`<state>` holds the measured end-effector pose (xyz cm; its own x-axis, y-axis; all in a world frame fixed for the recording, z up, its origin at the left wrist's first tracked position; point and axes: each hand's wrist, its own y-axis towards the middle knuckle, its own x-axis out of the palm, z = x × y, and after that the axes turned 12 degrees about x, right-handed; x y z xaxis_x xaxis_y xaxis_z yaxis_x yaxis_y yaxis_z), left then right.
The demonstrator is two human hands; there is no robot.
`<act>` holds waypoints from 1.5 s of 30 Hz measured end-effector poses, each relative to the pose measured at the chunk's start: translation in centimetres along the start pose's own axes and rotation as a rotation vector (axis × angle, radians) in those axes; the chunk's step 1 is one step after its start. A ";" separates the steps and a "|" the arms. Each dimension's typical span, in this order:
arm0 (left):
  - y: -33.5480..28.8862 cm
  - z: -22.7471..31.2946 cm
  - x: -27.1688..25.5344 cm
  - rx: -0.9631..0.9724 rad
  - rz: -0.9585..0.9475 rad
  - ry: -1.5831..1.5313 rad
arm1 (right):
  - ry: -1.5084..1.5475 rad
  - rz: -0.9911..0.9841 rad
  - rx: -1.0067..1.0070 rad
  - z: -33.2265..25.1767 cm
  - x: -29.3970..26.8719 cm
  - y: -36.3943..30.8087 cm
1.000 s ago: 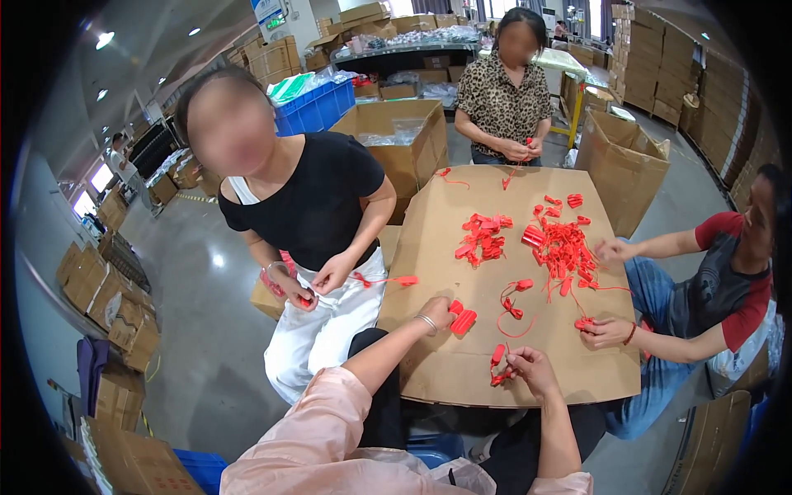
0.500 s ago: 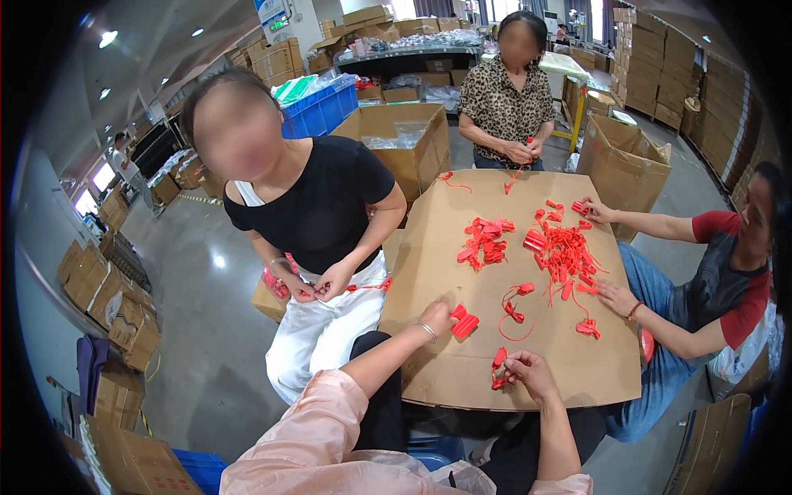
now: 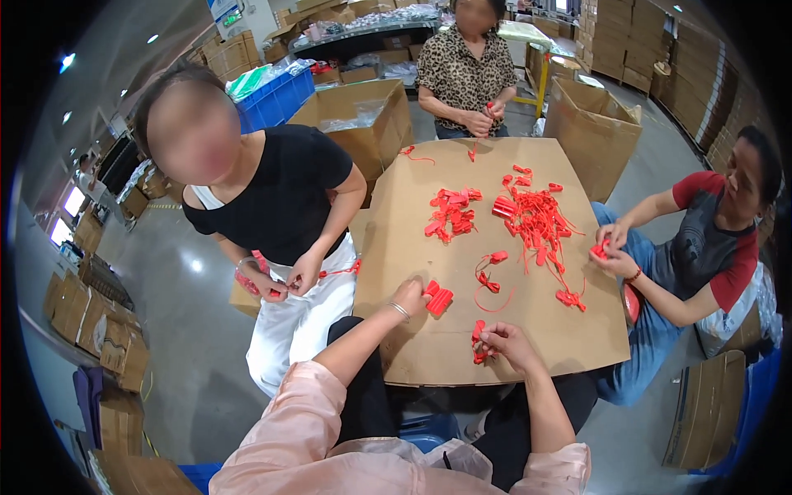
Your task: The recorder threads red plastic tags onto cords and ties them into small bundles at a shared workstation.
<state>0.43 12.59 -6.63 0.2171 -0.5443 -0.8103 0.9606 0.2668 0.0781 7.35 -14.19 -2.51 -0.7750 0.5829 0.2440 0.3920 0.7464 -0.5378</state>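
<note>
My left hand (image 3: 410, 296) is closed around one end of a ribbed red plastic block (image 3: 440, 300), low over the cardboard tabletop. My right hand (image 3: 508, 343) pinches a small red plastic piece with a red cord (image 3: 478, 341) near the table's front edge; its exact kind is too small to tell. Just beyond lie a red piece with a looped cord (image 3: 488, 285) and a thin red cord ring. Farther off are a heap of red corded pieces (image 3: 540, 219) and a smaller pile of red pieces (image 3: 450, 213).
A person in a black top (image 3: 276, 181) sits at the left, handling a red cord. Across the table, another in a leopard-print shirt (image 3: 466, 74) holds red pieces. A third person (image 3: 709, 239) works at the right edge. Large cartons (image 3: 590, 124) stand behind the table.
The view has shifted, so the table appears farther left and higher. The person at the right has drawn both hands back from the heap and holds a red piece. My hands keep their grips.
</note>
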 end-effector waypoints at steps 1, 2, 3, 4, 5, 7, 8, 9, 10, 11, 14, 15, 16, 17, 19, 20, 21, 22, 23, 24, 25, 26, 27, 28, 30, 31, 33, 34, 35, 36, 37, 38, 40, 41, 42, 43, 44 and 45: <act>0.0 -0.2 0.0 -0.046 0.023 -0.132 | 0.004 0.003 0.003 -0.2 0.1 0.0; -0.1 -0.4 0.0 -0.092 0.046 -0.264 | 0.011 0.000 0.008 -0.4 0.2 0.0; -0.1 -1.0 0.2 -0.091 0.043 -0.263 | 0.017 -0.004 0.011 -0.5 0.4 -0.2; -0.1 -1.8 0.4 -0.047 0.082 -0.228 | 0.019 -0.003 0.011 -0.4 0.5 0.0; -0.1 -2.4 0.7 -0.003 0.121 -0.193 | 0.016 -0.008 -0.005 -0.2 0.5 0.3; -0.5 -1.2 1.2 0.099 0.225 -0.020 | 0.018 -0.001 -0.016 0.0 0.4 0.3; -0.8 -0.6 1.5 0.198 0.335 0.158 | 0.020 0.000 -0.001 -0.2 0.4 0.2; -1.2 1.0 1.2 0.199 0.331 0.156 | 0.021 -0.001 0.014 -0.3 0.4 0.0; -1.7 2.8 0.6 0.205 0.277 0.169 | 0.025 -0.002 0.015 -0.1 0.3 0.2; -2.0 4.2 0.3 0.213 0.224 0.179 | 0.000 -0.006 0.008 0.0 0.1 0.3; -2.1 5.5 0.2 0.251 0.157 0.298 | -0.012 -0.030 0.001 0.3 0.2 0.5; -2.1 5.8 0.0 0.252 0.155 0.297 | 0.001 -0.043 -0.004 0.2 0.2 0.6; -2.2 6.2 -0.2 0.289 0.130 0.321 | 0.002 -0.040 -0.003 0.2 0.1 0.6; -2.2 6.4 -0.3 0.326 0.104 0.346 | -0.013 -0.035 -0.002 0.1 0.1 0.5; -2.3 6.0 0.0 0.357 0.082 0.376 | -0.025 -0.030 -0.002 0.0 0.2 0.4; -2.3 5.6 0.3 0.387 0.062 0.407 | -0.016 -0.024 0.000 -0.2 0.2 0.4; -2.2 5.0 0.5 0.387 0.060 0.408 | -0.008 -0.020 0.003 -0.2 0.2 0.3; -2.0 4.2 0.7 0.388 0.048 0.393 | -0.006 -0.021 0.002 -0.1 0.2 0.4; -1.8 3.6 1.0 0.390 0.038 0.378 | -0.019 -0.020 -0.010 0.1 0.2 0.6; -1.7 3.6 1.0 0.391 0.037 0.378 | -0.032 -0.018 -0.021 0.0 0.2 0.6; -1.6 3.5 1.1 0.386 0.005 0.412 | -0.032 -0.018 -0.023 -0.1 0.2 0.5; -1.5 3.5 1.0 0.381 -0.025 0.446 | -0.026 -0.027 0.005 -0.3 0.3 0.2; -1.5 3.5 1.0 0.382 -0.023 0.449 | -0.019 -0.036 0.031 -0.6 0.4 0.0; -1.5 3.5 1.0 0.403 -0.033 0.444 | -0.020 -0.038 0.027 -0.5 0.4 0.1; -1.6 3.7 0.4 0.418 -0.036 0.452 | -0.041 -0.034 -0.002 -0.1 0.4 0.5; -1.7 4.0 -0.2 0.437 -0.059 0.437 | -0.046 -0.046 -0.009 0.2 0.3 0.6; -1.7 3.6 -0.8 0.441 -0.070 0.445 | -0.050 -0.040 -0.006 0.7 0.1 1.1; -1.7 3.1 -0.2 0.494 -0.079 0.466 | -0.059 -0.064 -0.018 0.6 0.2 1.1; -1.8 2.5 0.3 0.546 -0.090 0.488 | -0.047 -0.047 -0.015 0.5 0.3 0.7; -1.6 2.7 0.7 0.539 -0.083 0.499 | -0.030 -0.017 -0.008 0.4 0.2 0.2; -1.6 3.0 1.0 0.561 -0.071 0.553 | -0.035 -0.033 -0.016 0.3 0.4 0.0; -1.7 3.0 1.0 0.584 -0.061 0.605 | -0.031 -0.021 -0.008 0.1 0.5 -0.2; -2.1 3.5 0.9 0.606 -0.042 0.654 | -0.030 -0.009 -0.004 0.1 0.7 -0.1; -2.1 3.6 0.8 0.634 -0.030 0.694 | -0.036 -0.012 -0.010 0.1 0.7 0.0; -1.9 3.4 0.8 0.632 -0.027 0.696 | -0.040 -0.012 -0.014 0.1 0.8 -0.1; -1.8 3.1 0.9 0.703 0.063 0.709 | -0.042 -0.014 -0.015 0.0 0.8 0.0; -1.7 2.9 1.1 0.773 0.153 0.720 | -0.033 -0.018 -0.012 -0.1 0.9 0.0; -1.5 3.0 1.4 0.774 0.153 0.719 | -0.023 -0.020 -0.008 -0.1 0.9 0.0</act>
<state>-0.20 9.05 -6.14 0.4339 0.1165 -0.8934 0.8356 -0.4227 0.3507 6.70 -13.67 -2.24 -0.7938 0.5604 0.2364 0.3801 0.7604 -0.5266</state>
